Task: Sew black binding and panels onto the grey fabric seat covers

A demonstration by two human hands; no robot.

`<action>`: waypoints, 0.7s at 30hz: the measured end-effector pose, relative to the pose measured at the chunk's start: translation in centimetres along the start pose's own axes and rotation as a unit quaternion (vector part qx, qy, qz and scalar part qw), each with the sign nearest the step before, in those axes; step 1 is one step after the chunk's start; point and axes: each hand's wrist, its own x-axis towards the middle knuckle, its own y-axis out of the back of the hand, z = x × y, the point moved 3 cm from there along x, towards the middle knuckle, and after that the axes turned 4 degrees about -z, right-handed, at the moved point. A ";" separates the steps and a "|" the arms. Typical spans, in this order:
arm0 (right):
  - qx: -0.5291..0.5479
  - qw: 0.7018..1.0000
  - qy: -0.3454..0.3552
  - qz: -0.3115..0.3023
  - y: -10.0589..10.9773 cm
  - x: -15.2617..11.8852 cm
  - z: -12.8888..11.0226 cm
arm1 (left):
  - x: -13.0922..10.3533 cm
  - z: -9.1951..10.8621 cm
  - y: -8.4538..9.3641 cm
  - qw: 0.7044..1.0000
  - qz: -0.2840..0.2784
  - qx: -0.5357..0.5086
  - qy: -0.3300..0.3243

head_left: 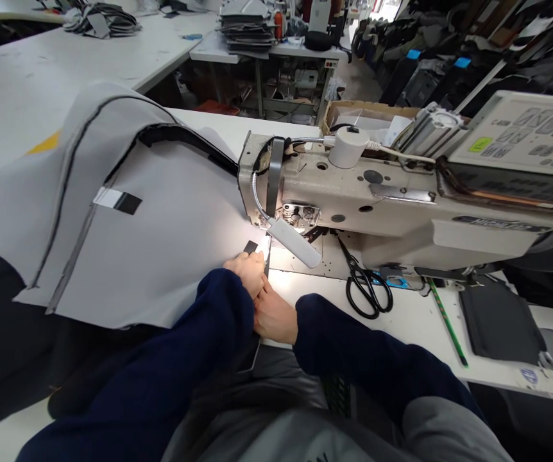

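Note:
A large piece of grey fabric (175, 224) with dark seams spreads over the left side of the table, its right edge reaching the needle area of a sewing machine (363, 199). At that edge, just below the lamp-lit needle area, my left hand (246, 271) presses down with fingers bent together on the fabric. Close against it on the right, my right hand (275, 314) has its fingers closed at a dark strip along the edge. Its fingertips are partly hidden by the left hand. A small black patch (250, 246) shows just above my left hand.
Black-handled scissors (369, 289) lie right of my hands, under the machine arm. Farther right are a green pencil-like stick (448, 324) and dark folded pieces (500, 317). A control panel (521, 131) stands at the right. Stacked pieces (246, 29) sit on a table behind.

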 end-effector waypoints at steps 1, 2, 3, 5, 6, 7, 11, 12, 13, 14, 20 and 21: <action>-0.004 1.000 -0.002 0.002 0.0 0.1 0.2 | 0.2 0.0 0.2 1.000 -0.004 -0.004 -0.005; -0.007 1.000 -0.003 0.002 0.1 0.2 0.4 | 0.4 -0.1 0.4 1.000 -0.009 -0.008 -0.008; -0.006 1.000 -0.003 0.000 0.1 0.3 0.6 | 0.6 -0.1 0.6 1.000 -0.012 -0.011 -0.009; 0.003 1.000 -0.005 -0.006 0.1 0.5 1.1 | 1.0 -0.2 1.0 1.000 -0.012 -0.014 -0.009; 0.010 1.000 -0.007 -0.005 0.0 0.6 1.3 | 1.2 -0.3 1.2 1.000 -0.011 -0.017 -0.009; 0.016 1.000 -0.011 -0.002 -0.1 0.8 1.6 | 1.5 -0.4 1.3 1.000 -0.010 -0.019 -0.011; 0.030 0.999 -0.034 0.017 -1.1 1.7 2.9 | 2.5 -0.7 2.0 0.999 -0.013 -0.026 -0.025; 0.030 0.999 -0.040 0.018 -1.3 1.9 3.1 | 2.7 -0.7 2.2 0.999 -0.011 -0.030 -0.021; 0.030 0.998 -0.047 0.018 -1.4 2.0 3.3 | 2.9 -0.8 2.3 0.999 -0.009 -0.034 -0.015; 0.029 0.998 -0.051 0.016 -1.4 2.0 3.3 | 3.1 -0.8 2.4 0.999 -0.006 -0.038 -0.009; 0.031 0.999 -0.014 0.023 0.7 0.5 1.5 | 3.1 -0.6 1.8 0.999 0.022 -0.020 -0.041; 0.026 0.999 -0.016 0.031 0.9 0.3 1.1 | 3.0 -0.7 1.7 0.999 0.019 -0.010 -0.044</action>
